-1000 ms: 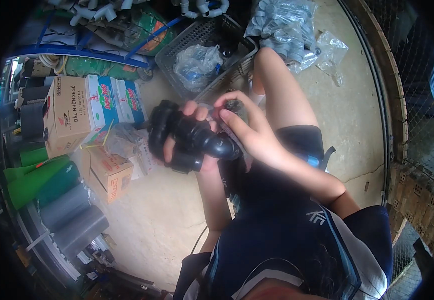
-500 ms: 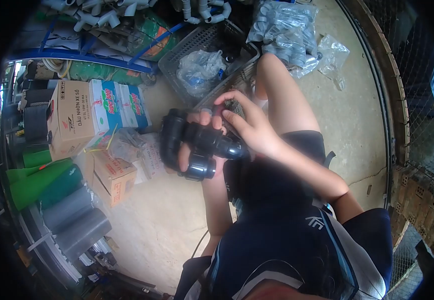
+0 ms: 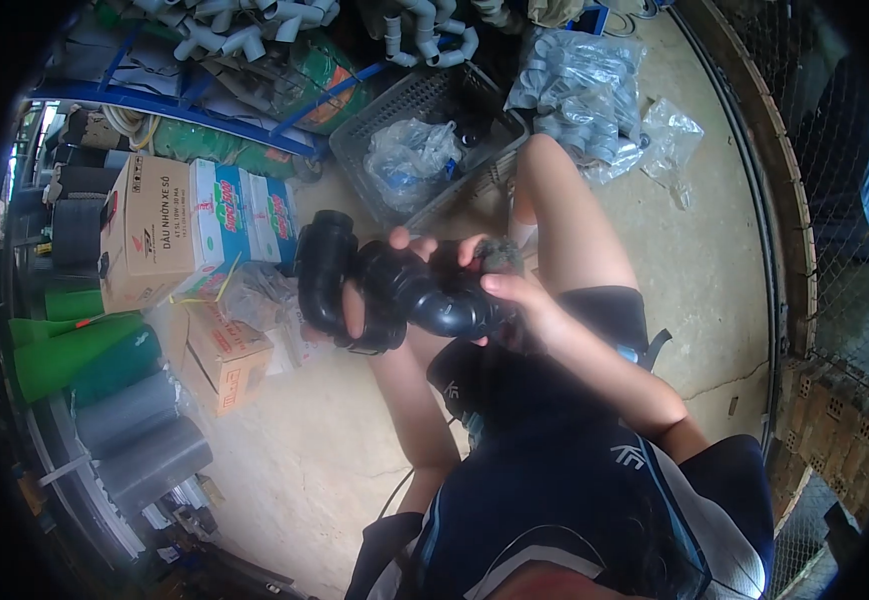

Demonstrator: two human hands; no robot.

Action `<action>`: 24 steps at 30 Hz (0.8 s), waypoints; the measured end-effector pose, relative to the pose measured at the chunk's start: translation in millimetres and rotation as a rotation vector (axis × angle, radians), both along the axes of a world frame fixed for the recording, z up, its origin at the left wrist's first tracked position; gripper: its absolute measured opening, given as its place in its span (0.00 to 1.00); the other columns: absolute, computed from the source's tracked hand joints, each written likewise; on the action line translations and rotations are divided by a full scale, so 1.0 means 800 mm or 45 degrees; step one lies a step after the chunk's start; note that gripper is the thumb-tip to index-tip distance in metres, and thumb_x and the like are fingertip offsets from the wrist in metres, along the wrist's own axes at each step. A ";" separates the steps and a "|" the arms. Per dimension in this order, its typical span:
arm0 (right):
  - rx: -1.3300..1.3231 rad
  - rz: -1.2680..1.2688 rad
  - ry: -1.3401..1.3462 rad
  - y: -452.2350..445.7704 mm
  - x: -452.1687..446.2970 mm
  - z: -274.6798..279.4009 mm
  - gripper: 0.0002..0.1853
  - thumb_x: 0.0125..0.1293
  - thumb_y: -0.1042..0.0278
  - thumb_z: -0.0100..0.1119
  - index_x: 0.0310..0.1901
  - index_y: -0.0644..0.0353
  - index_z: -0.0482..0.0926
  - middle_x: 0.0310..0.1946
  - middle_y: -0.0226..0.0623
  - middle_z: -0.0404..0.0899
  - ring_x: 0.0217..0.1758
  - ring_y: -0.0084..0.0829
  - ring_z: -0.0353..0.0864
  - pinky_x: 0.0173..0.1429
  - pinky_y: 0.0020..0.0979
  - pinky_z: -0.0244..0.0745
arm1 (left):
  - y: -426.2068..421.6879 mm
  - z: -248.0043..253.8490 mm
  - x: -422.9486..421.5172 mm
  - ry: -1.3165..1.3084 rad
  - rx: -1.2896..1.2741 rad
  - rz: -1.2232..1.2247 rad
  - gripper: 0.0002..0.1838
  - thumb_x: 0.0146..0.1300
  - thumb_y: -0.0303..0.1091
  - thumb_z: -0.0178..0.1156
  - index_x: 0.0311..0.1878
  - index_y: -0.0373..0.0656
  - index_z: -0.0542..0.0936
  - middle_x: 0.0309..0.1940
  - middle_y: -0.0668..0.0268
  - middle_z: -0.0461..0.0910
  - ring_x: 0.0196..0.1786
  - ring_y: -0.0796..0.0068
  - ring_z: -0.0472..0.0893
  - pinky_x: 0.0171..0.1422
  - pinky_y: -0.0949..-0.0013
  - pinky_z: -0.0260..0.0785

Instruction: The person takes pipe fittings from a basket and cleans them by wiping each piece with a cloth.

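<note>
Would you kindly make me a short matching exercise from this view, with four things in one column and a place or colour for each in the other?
Things:
1. Black fittings
2. Fuzzy lump
3. Crate
4. Large carton

Places or colours:
A. Brown, with dark lettering
B. In the right hand
C. Grey, with a clear bag inside
D. In the left hand

Pairs: 1-D, 2-B, 3-C, 4-A

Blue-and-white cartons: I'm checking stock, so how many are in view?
2: the first carton is against the brown carton; the second carton is beside it, on the side toward the held black fittings. More may be hidden behind or underneath.
</note>
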State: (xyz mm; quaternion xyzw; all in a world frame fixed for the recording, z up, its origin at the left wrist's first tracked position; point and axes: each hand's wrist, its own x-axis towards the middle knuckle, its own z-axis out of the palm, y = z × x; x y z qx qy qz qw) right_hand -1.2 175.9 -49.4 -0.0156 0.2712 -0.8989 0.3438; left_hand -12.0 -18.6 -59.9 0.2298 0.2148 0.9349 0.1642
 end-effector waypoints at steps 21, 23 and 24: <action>0.538 -0.641 0.561 0.020 -0.012 0.008 0.22 0.65 0.46 0.45 0.45 0.60 0.69 0.42 0.39 0.67 0.41 0.30 0.71 0.45 0.35 0.69 | 0.068 0.004 0.014 0.469 -0.288 0.785 0.28 0.51 0.66 0.49 0.31 0.47 0.78 0.45 0.55 0.69 0.48 0.51 0.70 0.58 0.49 0.56; 1.087 -0.606 1.314 0.023 0.004 0.032 0.23 0.60 0.47 0.50 0.46 0.60 0.71 0.44 0.43 0.66 0.45 0.38 0.69 0.53 0.41 0.63 | 0.077 0.017 0.029 0.224 -0.367 0.804 0.27 0.49 0.66 0.50 0.25 0.49 0.78 0.54 0.46 0.63 0.51 0.48 0.67 0.60 0.52 0.53; 1.449 -0.516 1.754 0.021 0.005 0.039 0.24 0.58 0.47 0.52 0.46 0.60 0.71 0.44 0.45 0.66 0.45 0.42 0.68 0.56 0.43 0.60 | 0.081 0.019 0.031 0.106 -0.403 0.811 0.27 0.47 0.66 0.50 0.22 0.50 0.79 0.58 0.41 0.60 0.52 0.47 0.65 0.61 0.53 0.51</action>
